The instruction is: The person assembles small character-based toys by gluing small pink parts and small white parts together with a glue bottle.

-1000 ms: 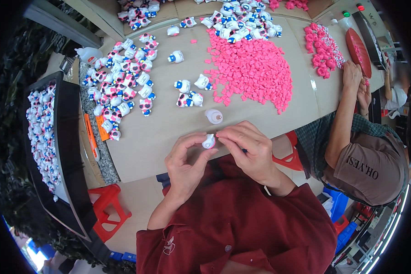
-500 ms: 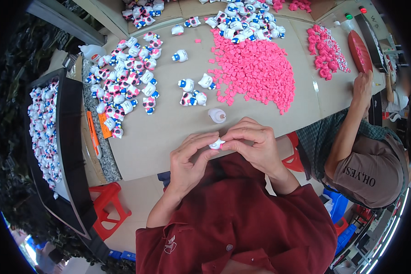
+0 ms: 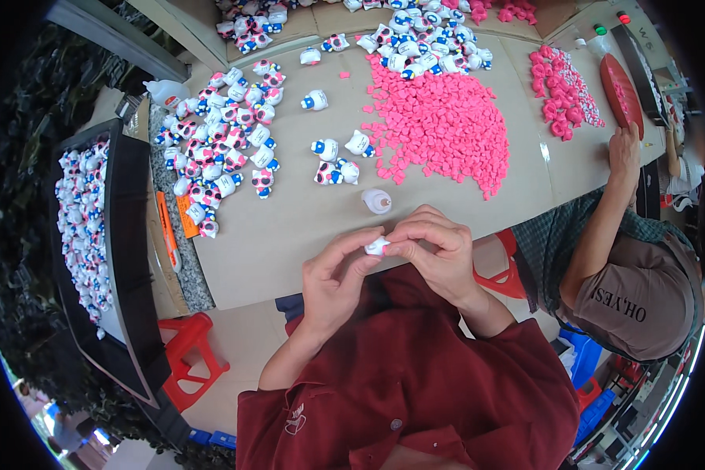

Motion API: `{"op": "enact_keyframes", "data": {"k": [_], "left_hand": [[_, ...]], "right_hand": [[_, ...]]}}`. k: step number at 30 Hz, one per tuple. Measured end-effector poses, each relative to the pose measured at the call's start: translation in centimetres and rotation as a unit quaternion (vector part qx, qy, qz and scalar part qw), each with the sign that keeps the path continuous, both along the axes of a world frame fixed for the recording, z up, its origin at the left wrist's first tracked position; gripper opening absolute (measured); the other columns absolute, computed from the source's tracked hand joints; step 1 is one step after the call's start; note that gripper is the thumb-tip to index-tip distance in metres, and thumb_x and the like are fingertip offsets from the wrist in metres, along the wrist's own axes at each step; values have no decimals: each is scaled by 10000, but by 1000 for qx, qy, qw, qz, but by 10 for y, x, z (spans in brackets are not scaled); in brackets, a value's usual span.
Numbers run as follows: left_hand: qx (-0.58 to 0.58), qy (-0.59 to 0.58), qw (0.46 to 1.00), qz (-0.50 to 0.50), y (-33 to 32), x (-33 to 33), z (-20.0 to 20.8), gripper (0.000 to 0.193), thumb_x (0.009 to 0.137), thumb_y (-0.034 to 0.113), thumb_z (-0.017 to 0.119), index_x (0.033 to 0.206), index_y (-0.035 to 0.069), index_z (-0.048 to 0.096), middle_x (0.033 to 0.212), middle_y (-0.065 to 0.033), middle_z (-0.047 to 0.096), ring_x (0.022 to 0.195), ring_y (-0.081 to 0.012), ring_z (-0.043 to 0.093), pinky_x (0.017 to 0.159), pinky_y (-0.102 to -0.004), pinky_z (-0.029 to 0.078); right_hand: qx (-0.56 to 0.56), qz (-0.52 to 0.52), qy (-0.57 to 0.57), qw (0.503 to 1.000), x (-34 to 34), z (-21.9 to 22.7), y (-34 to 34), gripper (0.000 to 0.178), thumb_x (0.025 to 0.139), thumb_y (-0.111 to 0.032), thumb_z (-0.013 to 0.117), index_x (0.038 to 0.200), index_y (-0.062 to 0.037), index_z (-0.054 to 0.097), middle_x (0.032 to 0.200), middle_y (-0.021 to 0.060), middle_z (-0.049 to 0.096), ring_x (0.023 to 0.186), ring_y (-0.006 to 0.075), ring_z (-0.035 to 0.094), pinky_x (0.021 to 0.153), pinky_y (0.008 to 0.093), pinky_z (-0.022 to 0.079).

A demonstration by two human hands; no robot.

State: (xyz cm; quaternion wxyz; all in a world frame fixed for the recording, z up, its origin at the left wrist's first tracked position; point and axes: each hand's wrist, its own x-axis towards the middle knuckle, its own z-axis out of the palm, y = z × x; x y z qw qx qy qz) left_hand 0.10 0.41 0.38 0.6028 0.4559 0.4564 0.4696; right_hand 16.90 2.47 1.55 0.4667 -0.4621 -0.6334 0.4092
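Looking down from the head, we are pinching a small white-and-pink toy point(image 3: 377, 247) between our left hand point(image 3: 331, 276) and right hand point(image 3: 440, 258), near the pale bottle point(image 3: 377, 201) on the table point(image 3: 270, 251). We are guessing it is light, hard and slippery, so its sides are making the best grip.

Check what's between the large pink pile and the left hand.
Head view: a small pale bottle stands between the pink pile and the left hand.
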Motion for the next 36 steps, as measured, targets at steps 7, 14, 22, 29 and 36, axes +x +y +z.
{"op": "enact_keyframes", "data": {"k": [7,14,22,29,36], "left_hand": [[33,-34,999,20,1,-2,-6,265,852,-44,601,1115,-60,579,1130,-160,607,1008,-193,601,884,-302,491],[69,50,996,19,1,-2,-5,257,849,-71,588,1105,-57,582,1150,-170,596,1014,-196,598,898,-306,488],[63,104,993,9,4,-16,-1,265,781,-22,674,1043,1,639,1095,-141,633,1012,-224,612,866,-303,477],[254,459,831,187,46,-35,5,325,737,-2,670,1059,38,646,1198,-75,570,1171,-302,470,953,-402,368],[276,615,728,121,62,-8,2,374,750,131,698,1113,83,619,1067,-14,591,1090,-245,466,864,-396,245]], "right_hand": [[28,6,-15,999,-4,-6,-2,137,708,14,723,839,-3,690,768,79,661,714,177,590,629,279,471],[97,-17,-66,993,-11,-1,-5,141,709,29,692,848,6,675,801,91,663,700,220,598,607,299,480],[68,-6,-51,996,-7,-7,-6,173,686,5,736,852,-1,691,772,88,664,691,190,592,605,275,470],[8,-93,-105,990,3,-1,6,272,659,-64,778,897,-4,662,839,82,639,782,217,578,668,305,469],[102,-65,-164,979,-10,-14,19,379,671,-90,772,999,4,608,958,109,632,859,261,581,761,340,475]]}}
